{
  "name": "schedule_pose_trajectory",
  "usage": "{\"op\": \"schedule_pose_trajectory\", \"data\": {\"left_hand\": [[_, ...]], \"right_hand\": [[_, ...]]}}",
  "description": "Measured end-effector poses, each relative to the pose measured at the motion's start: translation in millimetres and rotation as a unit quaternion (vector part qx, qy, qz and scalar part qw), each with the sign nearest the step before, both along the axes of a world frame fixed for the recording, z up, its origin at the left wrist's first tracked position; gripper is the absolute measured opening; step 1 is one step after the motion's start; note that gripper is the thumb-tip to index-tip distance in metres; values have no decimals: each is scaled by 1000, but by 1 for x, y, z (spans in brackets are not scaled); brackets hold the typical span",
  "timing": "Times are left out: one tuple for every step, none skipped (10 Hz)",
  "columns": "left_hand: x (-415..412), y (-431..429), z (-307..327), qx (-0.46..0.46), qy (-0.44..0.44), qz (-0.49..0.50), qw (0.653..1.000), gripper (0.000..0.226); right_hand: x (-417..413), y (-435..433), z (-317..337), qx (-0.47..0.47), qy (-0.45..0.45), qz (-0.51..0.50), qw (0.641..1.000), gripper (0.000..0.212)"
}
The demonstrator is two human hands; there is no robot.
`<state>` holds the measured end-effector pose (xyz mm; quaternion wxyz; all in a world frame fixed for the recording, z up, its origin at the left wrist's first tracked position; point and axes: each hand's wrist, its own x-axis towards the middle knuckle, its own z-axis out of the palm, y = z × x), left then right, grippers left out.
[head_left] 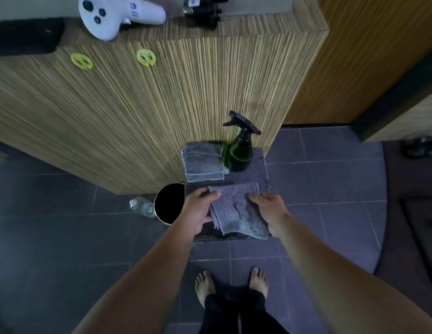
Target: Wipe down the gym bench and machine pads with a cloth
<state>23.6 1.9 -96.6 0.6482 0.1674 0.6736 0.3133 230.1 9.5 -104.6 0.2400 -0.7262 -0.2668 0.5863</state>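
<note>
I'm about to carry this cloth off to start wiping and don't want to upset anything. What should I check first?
1. Left hand grip on the grey cloth: ok.
2. Right hand grip on its other edge: ok.
3. Spray bottle upright, apart from the cloth: ok.
4. Folded cloths lying clear of the held one: ok.
5. Cloth dampened: cannot tell.
6. Gym bench in sight: not ok.
</note>
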Motion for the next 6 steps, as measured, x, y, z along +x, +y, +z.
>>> {"op": "schedule_pose_trajectory", "data": {"left_hand": [[1, 7, -29, -11, -3, 32, 999, 38], [4, 10, -43, -15, 3, 39, 999, 53], [5, 12, -54, 1, 77, -15, 997, 67], [4, 6, -55, 16, 131, -71, 989, 70], [-3, 7, -35, 14, 160, -113, 981, 73], [-7, -14, -20, 18, 165, -134, 977, 65]], "right_hand": [[5, 13, -22, -18, -44, 37, 998, 29], [9, 19, -31, -12, -82, 72, 994, 19], [19, 21, -35, -11, -178, 129, 976, 28], [26, 19, -28, -10, -226, 192, 955, 26], [32, 15, -14, -2, -238, 241, 941, 24], [47, -5, -7, -20, -213, 263, 941, 33]]}}
